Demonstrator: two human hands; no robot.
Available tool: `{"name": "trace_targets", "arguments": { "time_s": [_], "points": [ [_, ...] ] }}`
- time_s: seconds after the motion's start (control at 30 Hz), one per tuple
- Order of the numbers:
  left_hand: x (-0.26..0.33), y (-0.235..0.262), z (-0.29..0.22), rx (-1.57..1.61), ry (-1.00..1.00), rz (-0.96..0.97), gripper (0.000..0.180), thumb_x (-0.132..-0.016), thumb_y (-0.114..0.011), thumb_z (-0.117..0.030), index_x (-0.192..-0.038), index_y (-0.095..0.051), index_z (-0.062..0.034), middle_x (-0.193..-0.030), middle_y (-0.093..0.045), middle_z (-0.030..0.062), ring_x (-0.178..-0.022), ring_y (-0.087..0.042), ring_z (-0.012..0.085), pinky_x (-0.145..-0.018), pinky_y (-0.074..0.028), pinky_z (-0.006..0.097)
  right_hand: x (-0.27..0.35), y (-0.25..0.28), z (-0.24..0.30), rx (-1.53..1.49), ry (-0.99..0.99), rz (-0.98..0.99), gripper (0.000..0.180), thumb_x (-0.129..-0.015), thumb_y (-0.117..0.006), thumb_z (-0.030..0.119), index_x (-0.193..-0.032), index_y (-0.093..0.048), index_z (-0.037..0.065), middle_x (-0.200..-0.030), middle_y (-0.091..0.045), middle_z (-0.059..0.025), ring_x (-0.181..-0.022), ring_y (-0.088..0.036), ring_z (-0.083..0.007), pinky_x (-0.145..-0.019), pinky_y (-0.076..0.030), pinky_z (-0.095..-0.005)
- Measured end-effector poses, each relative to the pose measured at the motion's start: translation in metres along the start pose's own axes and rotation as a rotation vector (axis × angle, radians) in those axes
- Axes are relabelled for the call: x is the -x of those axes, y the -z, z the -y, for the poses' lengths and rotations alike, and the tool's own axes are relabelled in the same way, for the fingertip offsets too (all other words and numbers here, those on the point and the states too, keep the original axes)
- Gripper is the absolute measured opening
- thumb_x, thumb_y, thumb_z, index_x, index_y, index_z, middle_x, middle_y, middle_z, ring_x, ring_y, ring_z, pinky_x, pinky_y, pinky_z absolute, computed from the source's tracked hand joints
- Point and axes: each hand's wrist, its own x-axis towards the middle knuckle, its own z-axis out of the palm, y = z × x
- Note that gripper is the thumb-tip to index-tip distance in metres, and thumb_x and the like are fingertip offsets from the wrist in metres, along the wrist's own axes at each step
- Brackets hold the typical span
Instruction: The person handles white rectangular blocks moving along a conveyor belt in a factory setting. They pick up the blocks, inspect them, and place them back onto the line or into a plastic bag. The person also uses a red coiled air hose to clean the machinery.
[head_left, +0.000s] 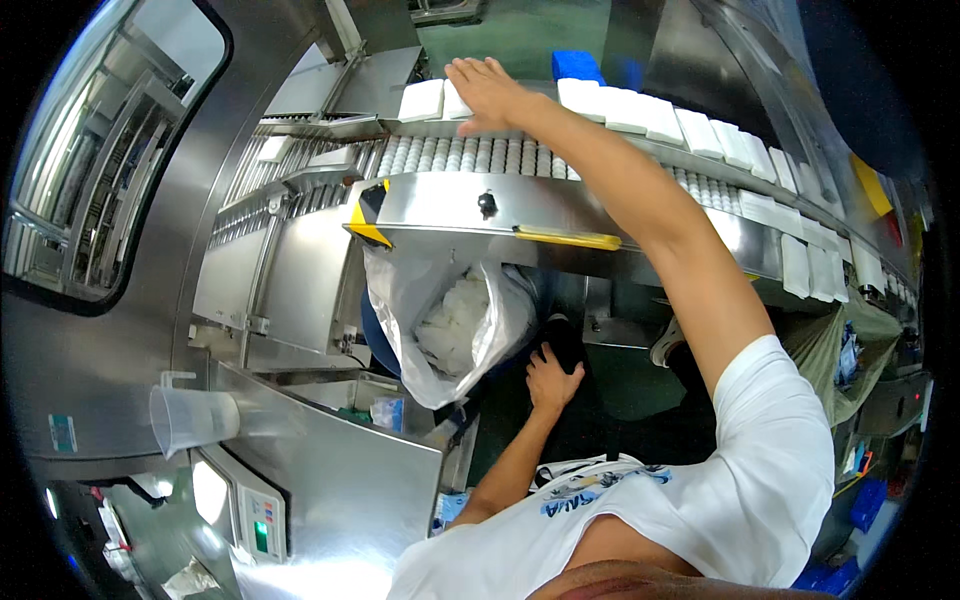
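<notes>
My right hand (487, 93) reaches across the roller conveyor (470, 155) to its far side. Its fingers are stretched flat over the row of white soft-looking packs (625, 109), partly covering one of them. A white pack (422, 101) lies just left of that hand. Whether the palm touches the packs I cannot tell. Low in the middle, my left hand (553, 379) rests on my dark-trousered leg with its fingers apart and nothing in it.
A bin lined with a clear bag (400, 345) holds white scraps below the steel conveyor front. A yellow bar (568, 238) runs along that front. More white packs (795, 265) stand at the right. A plastic jug (190, 418) and a scale (258, 515) are at the left.
</notes>
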Motion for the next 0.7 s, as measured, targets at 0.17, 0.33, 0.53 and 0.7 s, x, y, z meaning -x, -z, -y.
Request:
{"name": "trace_targets", "arguments": {
  "time_s": [0.17,0.33,0.53,0.7],
  "points": [
    [-0.020,0.008,0.009,0.040,0.018,-0.014,0.096,-0.080,-0.076,-0.055,-0.150,-0.043,0.0021,-0.135,-0.054,0.0306,-0.117,-0.058,0.0481,-0.097,-0.052,0.055,-0.029,-0.040,-0.018,-0.019,0.068,0.176,0.086,-0.083,-0.083,0.033,-0.147,-0.042,-0.007,-0.156,-0.043,-0.0286,-0.148,-0.039,-0.0433,-0.121,-0.033,-0.0561],
    [-0.030,-0.004,0.014,-0.021,-0.015,-0.067,0.100,-0.081,-0.075,-0.058,-0.150,-0.042,0.0058,-0.134,-0.055,0.0316,-0.118,-0.059,0.0483,-0.099,-0.052,0.055,-0.015,-0.048,-0.001,-0.230,0.051,0.110,0.037,-0.079,-0.072,0.008,-0.115,-0.066,-0.002,-0.122,-0.065,-0.0274,-0.123,-0.059,-0.0425,-0.107,-0.046,-0.0515],
    [-0.027,-0.028,0.026,-0.099,-0.051,-0.044,0.098,-0.086,-0.071,-0.058,-0.147,-0.038,0.0119,-0.134,-0.050,0.0367,-0.113,-0.061,0.0523,-0.095,-0.054,0.056,0.088,0.048,0.002,-0.392,0.045,0.076,0.022,-0.089,-0.063,0.013,-0.105,-0.064,-0.001,-0.109,-0.068,-0.0237,-0.108,-0.065,-0.0420,-0.091,-0.053,-0.0530],
    [0.000,-0.043,0.009,-0.078,-0.114,-0.114,0.096,-0.086,-0.070,-0.058,-0.144,-0.039,0.0123,-0.127,-0.053,0.0335,-0.110,-0.062,0.0504,-0.092,-0.056,0.054,0.299,0.143,-0.012,-0.155,-0.081,-0.241,0.044,-0.090,-0.068,0.010,-0.133,-0.059,0.006,-0.136,-0.062,-0.0166,-0.128,-0.059,-0.0338,-0.108,-0.051,-0.0426]
  ]
}}
